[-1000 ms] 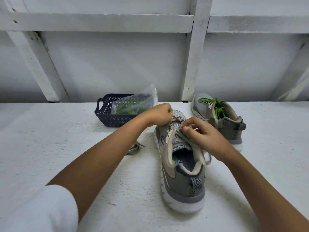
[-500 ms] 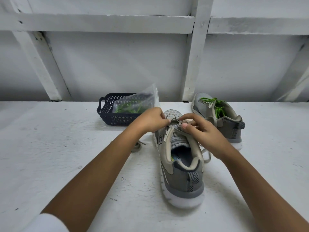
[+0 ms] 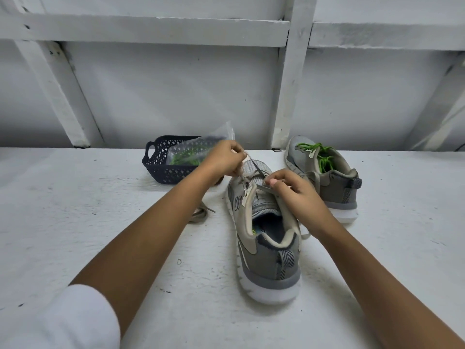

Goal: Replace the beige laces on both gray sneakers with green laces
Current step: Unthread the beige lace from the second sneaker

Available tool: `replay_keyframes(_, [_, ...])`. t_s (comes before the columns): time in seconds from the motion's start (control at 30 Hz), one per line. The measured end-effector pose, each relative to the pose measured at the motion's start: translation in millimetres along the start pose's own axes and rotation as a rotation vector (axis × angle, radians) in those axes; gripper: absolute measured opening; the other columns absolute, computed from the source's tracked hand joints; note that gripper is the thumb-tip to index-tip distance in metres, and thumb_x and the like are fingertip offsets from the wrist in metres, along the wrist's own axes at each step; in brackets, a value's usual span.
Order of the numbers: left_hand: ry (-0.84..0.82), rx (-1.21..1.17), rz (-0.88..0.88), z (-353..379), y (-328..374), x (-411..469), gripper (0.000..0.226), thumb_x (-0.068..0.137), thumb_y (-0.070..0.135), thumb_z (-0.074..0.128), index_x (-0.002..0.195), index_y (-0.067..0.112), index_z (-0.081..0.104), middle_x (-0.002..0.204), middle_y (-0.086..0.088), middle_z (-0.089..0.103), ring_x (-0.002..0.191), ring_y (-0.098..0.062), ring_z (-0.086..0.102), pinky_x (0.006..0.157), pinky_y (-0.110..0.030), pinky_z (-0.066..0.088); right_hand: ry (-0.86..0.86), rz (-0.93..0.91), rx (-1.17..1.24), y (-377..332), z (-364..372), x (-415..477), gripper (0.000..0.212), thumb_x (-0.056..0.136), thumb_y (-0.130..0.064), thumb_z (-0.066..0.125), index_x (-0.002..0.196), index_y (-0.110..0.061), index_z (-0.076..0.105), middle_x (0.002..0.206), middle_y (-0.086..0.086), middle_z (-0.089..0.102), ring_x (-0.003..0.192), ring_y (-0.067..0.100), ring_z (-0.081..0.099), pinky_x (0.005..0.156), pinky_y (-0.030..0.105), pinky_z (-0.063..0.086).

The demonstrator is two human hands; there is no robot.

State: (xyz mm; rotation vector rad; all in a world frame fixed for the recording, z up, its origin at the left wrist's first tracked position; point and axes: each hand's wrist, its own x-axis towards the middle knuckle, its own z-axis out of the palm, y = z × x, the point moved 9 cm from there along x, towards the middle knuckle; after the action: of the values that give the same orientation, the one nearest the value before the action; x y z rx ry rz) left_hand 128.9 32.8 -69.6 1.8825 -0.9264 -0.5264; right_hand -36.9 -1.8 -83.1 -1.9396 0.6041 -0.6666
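A gray sneaker (image 3: 266, 250) stands heel toward me in the middle of the white table, with a beige lace (image 3: 256, 170) still threaded near its toe. My left hand (image 3: 224, 159) pinches a strand of that lace and holds it lifted above the toe. My right hand (image 3: 292, 190) pinches the lace at the right eyelets, resting on the shoe's tongue. The second gray sneaker (image 3: 327, 177) sits behind to the right, threaded with a green lace (image 3: 319, 153). A loose beige lace (image 3: 200, 214) lies on the table beneath my left forearm.
A dark lattice basket (image 3: 161, 167) at the back left holds a clear plastic bag (image 3: 191, 153) with green laces inside. A white wall with beams rises right behind the table. A white sleeve covers my left upper arm.
My left hand has lifted up and back, drawing a strand of beige lace out from the toe eyelets. My right hand has stayed at the shoe's right eyelets.
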Motion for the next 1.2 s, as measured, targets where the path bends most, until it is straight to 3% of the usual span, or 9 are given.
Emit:
replay_keyframes(0.13, [0.01, 0.174, 0.088, -3.4, 24.3, 6.5, 0.009, 0.09, 0.01, 0.059, 0.093, 0.007, 0.067, 0.06, 0.0, 0.047, 0.052, -0.012, 0.042, 0.049, -0.023, 0.038, 0.111, 0.025, -0.008, 4.0, -2.9, -3.3, 0.018, 0.085, -0.041, 0.051, 0.084, -0.025, 0.059, 0.093, 0.012, 0.063, 0.082, 0.021, 0.058, 0.078, 0.036, 0.045])
replay_keyframes(0.3, [-0.035, 0.196, 0.086, -1.7, 35.1, 3.8, 0.012, 0.086, 0.005, 0.058, 0.096, 0.01, 0.063, 0.071, -0.002, 0.051, 0.057, -0.012, 0.042, 0.047, -0.021, 0.033, 0.19, 0.005, -0.042, 3.0, -10.4, -6.9, 0.012, 0.091, -0.038, 0.054, 0.081, -0.031, 0.053, 0.088, 0.004, 0.059, 0.07, 0.01, 0.053, 0.077, 0.039, 0.045])
replay_keyframes(0.43, [0.097, 0.451, 0.218, -13.6, 43.4, -19.2, 0.042, 0.082, 0.01, 0.053, 0.122, 0.019, 0.047, 0.11, -0.001, 0.032, 0.101, -0.018, 0.035, 0.086, -0.027, 0.034, 0.182, 0.016, -0.074, 5.7, -9.1, -5.0, 0.011, 0.089, -0.041, 0.055, 0.084, -0.032, 0.053, 0.092, 0.001, 0.06, 0.077, 0.012, 0.057, 0.08, 0.041, 0.046])
replay_keyframes(0.53, [0.079, 0.469, 0.386, -8.2, 49.4, -43.8, 0.027, 0.084, 0.006, 0.05, 0.108, 0.015, 0.058, 0.106, 0.0, 0.048, 0.105, -0.018, 0.047, 0.086, -0.026, 0.036, 0.211, 0.019, -0.061, 6.3, -11.3, -6.4, 0.012, 0.09, -0.039, 0.056, 0.082, -0.033, 0.049, 0.088, 0.0, 0.059, 0.074, 0.01, 0.053, 0.076, 0.037, 0.044])
replay_keyframes(0.73, [-0.059, 0.809, 0.271, 16.8, 8.3, -46.5, 0.026, 0.096, 0.021, 0.044, 0.118, 0.019, 0.058, 0.122, 0.001, 0.059, 0.115, -0.019, 0.053, 0.097, -0.041, 0.037, 0.243, 0.046, -0.041, 7.6, -11.1, -7.3, 0.026, 0.076, -0.058, 0.046, 0.083, -0.033, 0.049, 0.095, 0.003, 0.061, 0.088, 0.016, 0.057, 0.086, 0.041, 0.046])
replay_keyframes(0.9, [0.05, 0.703, 0.283, -3.1, 12.2, -43.7, 0.018, 0.095, 0.028, 0.052, 0.101, 0.018, 0.064, 0.105, 0.003, 0.067, 0.097, -0.017, 0.058, 0.095, -0.04, 0.039, 0.251, 0.05, -0.04, 10.6, -12.6, -7.4, 0.029, 0.074, -0.063, 0.043, 0.082, -0.035, 0.048, 0.095, 0.003, 0.062, 0.092, 0.019, 0.058, 0.088, 0.042, 0.045])
replay_keyframes(1.03, [0.392, 0.422, 0.236, -62.0, 22.2, -45.7, 0.017, 0.095, 0.018, 0.049, 0.102, 0.008, 0.061, 0.098, 0.0, 0.061, 0.076, -0.014, 0.052, 0.067, -0.021, 0.038, 0.267, 0.067, -0.063, 12.7, -13.8, -7.5, 0.036, 0.071, -0.072, 0.035, 0.08, -0.04, 0.048, 0.093, -0.004, 0.061, 0.096, 0.018, 0.056, 0.093, 0.05, 0.042])
replay_keyframes(1.13, [0.589, 0.504, 0.273, -89.6, 26.2, -52.0, 0.019, 0.093, 0.015, 0.05, 0.106, 0.008, 0.062, 0.11, -0.012, 0.059, 0.1, -0.029, 0.052, 0.082, -0.034, 0.041, 0.273, 0.076, -0.079, 12.4, -13.5, -8.0, 0.042, 0.068, -0.077, 0.029, 0.081, -0.04, 0.048, 0.095, -0.007, 0.059, 0.099, 0.016, 0.055, 0.095, 0.053, 0.04])
replay_keyframes(1.2, [0.51, 0.642, 0.336, -76.3, 33.0, -51.2, 0.026, 0.09, 0.016, 0.052, 0.115, 0.014, 0.062, 0.122, -0.011, 0.052, 0.113, -0.032, 0.046, 0.092, -0.041, 0.039, 0.273, 0.078, -0.076, 12.4, -13.4, -7.9, 0.045, 0.067, -0.077, 0.027, 0.082, -0.04, 0.048, 0.098, -0.008, 0.059, 0.101, 0.014, 0.054, 0.097, 0.053, 0.039])
